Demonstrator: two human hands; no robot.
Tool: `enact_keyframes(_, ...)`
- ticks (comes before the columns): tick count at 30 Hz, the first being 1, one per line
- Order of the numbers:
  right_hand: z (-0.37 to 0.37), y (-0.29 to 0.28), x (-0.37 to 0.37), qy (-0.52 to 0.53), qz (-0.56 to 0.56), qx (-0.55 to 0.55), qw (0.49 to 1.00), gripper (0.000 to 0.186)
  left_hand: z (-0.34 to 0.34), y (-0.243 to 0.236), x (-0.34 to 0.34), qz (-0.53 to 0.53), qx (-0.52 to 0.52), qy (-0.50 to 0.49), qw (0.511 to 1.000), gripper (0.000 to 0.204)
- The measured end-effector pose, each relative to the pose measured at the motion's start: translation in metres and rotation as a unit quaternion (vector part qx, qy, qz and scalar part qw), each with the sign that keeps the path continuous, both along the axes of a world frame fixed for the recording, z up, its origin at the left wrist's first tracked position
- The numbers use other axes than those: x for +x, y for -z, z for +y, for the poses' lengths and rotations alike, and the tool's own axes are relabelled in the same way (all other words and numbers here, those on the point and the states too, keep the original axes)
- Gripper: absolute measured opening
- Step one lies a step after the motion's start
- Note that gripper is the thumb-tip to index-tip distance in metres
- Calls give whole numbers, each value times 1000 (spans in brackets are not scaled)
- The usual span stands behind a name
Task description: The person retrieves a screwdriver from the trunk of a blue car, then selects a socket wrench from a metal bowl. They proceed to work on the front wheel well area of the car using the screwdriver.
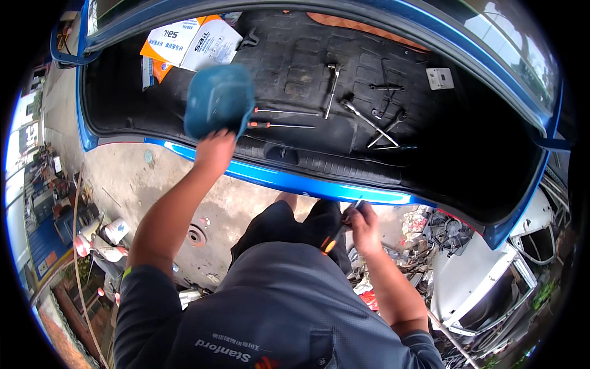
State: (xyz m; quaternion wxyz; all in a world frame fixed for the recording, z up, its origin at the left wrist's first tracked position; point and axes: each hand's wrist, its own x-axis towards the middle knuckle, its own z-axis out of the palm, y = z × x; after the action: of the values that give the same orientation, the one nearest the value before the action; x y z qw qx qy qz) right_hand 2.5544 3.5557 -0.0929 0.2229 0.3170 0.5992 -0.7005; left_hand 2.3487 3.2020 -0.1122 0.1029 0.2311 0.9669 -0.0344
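Note:
My left hand grips the near edge of a teal plastic tray, slightly blurred, over the left part of the open car boot. Below the boot's blue rear edge, my right hand has its fingers closed on a slim metal tool. Two screwdrivers with red-orange handles lie just right of the tray on the black boot mat. Metal ratchets and several wrenches are spread over the middle and right of the mat.
A white-and-orange box and a pale switch-like plate lie in the boot. The raised blue lid frames the top. Buckets and tools crowd the left ground; metal parts and a white car panel fill the right.

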Motion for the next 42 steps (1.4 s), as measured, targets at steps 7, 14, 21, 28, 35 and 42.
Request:
enact_keyframes(7, -30, -11, 3, 4, -41, -62, 997, 21, -66, -30, 115, -82, -57, -70, 992, 15)
enact_keyframes(14, -58, -30, 27, 61, -75, -183, 978, 27, -43, -31, 127, -99, 14, -17, 995, 12)
enact_keyframes(21, -48, -32, 76, 82, -85, -12, 993, 15, 5, 0, 60, -55, 37, 102, 993, 3)
enact_keyframes(28, -17, -10, 204, 184, -209, 140, 950, 15, 56, 44, -11, -37, 36, 133, 990, 14)
enact_keyframes(35, -39, -33, 350, -60, -344, 387, 853, 42, 108, 78, -45, -30, 36, 69, 996, 16)
enact_keyframes(42, -75, -37, 349, -35, -303, 339, 890, 39, 117, 75, -33, 6, 68, 59, 996, 40)
